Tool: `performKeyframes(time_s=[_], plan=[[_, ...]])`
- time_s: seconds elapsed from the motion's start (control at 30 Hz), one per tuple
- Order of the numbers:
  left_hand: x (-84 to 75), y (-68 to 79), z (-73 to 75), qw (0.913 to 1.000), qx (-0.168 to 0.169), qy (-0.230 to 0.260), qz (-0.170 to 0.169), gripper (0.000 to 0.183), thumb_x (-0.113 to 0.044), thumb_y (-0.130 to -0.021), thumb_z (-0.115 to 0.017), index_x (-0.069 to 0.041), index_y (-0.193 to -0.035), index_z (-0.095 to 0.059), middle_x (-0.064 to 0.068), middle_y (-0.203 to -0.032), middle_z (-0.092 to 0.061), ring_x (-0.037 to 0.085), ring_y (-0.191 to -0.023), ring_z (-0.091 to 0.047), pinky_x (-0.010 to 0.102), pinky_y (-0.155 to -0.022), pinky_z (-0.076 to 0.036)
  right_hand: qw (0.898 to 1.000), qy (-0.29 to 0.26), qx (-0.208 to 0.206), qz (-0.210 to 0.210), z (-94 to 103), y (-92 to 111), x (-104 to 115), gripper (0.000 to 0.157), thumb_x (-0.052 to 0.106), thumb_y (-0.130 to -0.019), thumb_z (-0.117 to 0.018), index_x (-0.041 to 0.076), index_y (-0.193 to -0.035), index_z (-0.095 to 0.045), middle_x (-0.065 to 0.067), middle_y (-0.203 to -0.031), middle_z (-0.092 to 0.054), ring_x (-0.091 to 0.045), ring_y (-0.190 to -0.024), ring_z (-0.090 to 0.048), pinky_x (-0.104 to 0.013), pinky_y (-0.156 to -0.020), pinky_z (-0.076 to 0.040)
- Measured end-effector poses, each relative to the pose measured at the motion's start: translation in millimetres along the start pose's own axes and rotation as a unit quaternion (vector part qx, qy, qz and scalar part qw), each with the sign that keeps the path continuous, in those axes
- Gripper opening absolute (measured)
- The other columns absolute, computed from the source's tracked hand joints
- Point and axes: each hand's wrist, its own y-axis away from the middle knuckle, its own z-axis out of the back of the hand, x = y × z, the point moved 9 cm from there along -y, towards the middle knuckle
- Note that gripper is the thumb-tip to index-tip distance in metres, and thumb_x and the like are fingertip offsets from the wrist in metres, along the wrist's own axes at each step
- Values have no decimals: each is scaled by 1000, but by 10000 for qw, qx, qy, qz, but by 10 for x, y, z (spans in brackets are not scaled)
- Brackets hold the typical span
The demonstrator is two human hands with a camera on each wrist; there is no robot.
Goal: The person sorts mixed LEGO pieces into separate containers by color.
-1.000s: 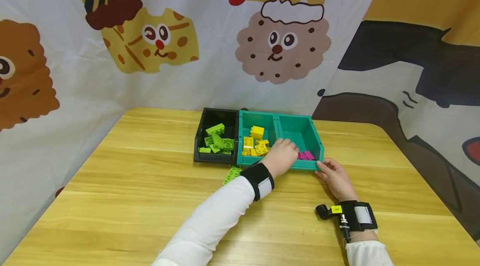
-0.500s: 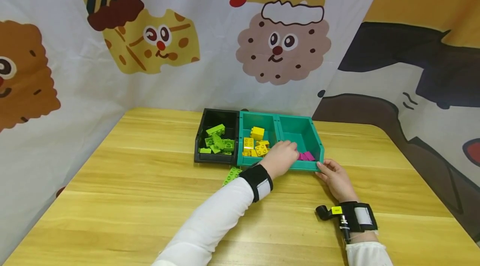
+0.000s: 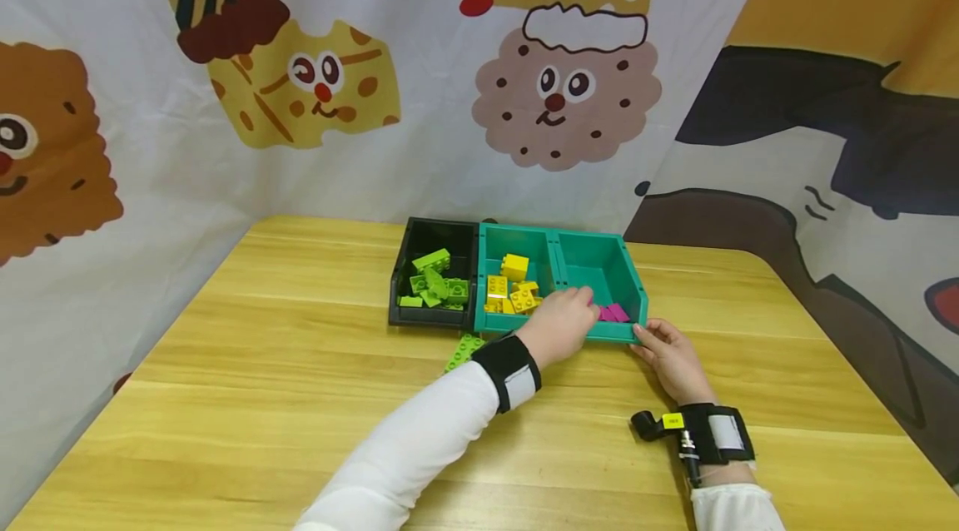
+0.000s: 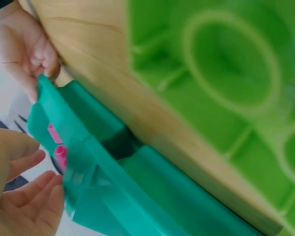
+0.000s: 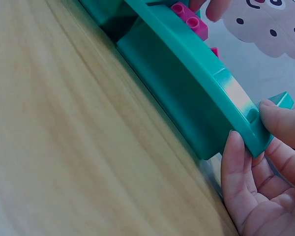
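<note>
My left hand [image 3: 560, 323] reaches over the front wall of the teal divided bin [image 3: 637, 277], at its right compartment. Its fingertips hold a pink toy brick [image 5: 189, 20], which shows above the rim in the right wrist view; in the left wrist view this pink brick [image 4: 60, 155] is at the fingertips. More pink bricks [image 3: 614, 313] lie by the front wall, partly hidden by the hand. My right hand [image 3: 674, 356] grips the bin's front right corner, thumb [image 5: 282, 123] on top of the rim and fingers [image 5: 232, 160] below.
Yellow bricks [image 3: 517, 298] lie in the left teal compartment. Beside it stands a black bin [image 3: 400, 265] with several green bricks [image 3: 434, 285]. A green brick [image 3: 463, 352] is in front of the bins by the left wrist, and fills much of the left wrist view. A printed curtain [image 3: 427, 181] hangs behind.
My left hand has shifted slightly left and toward me at the front wall, and a pink brick shows more at its fingertips. The right hand keeps its grip on the bin corner.
</note>
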Motion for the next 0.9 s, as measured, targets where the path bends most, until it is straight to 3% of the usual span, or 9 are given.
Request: performKeyframes(time_s=[0.3,0.5,0.73,0.9], plan=[[-6,90,265,9988,-255,422,-16,21,-21,-96,-54,-15,-109,-68,0,-100,-61,12,-86,-58,22,-76,-51,10000,30,4,-14,-2,-10,9,8,21,-94,-59,14,-94,-56,7,-89,-51,-1,-83,-54,-17,-79,-51],[18,219,433,9945,-348,978,113,20,-25,-95,-57,-15,-108,-69,-1,-105,-65,12,-92,-61,23,-81,-51,10000,47,39,-8,-7,-9,10,9,22,-94,-58,13,-96,-54,9,-88,-52,0,-83,-55,-16,-79,-51],[127,419,454,9813,-336,1813,559,23,-27,-95,-58,-14,-110,-68,-1,-111,-67,14,-103,-61,24,-91,-48,10000,-19,20,-8,11,-9,2,6,20,-94,-58,14,-94,-55,8,-89,-51,-1,-83,-54,-16,-78,-51],[168,569,484,9717,-374,2218,720,23,-26,-95,-58,-13,-109,-69,0,-105,-67,13,-96,-62,20,-84,-49,10000,0,3,-87,19,-3,-24,11,23,-93,-60,15,-94,-54,7,-89,-50,-1,-83,-54,-16,-79,-51]])
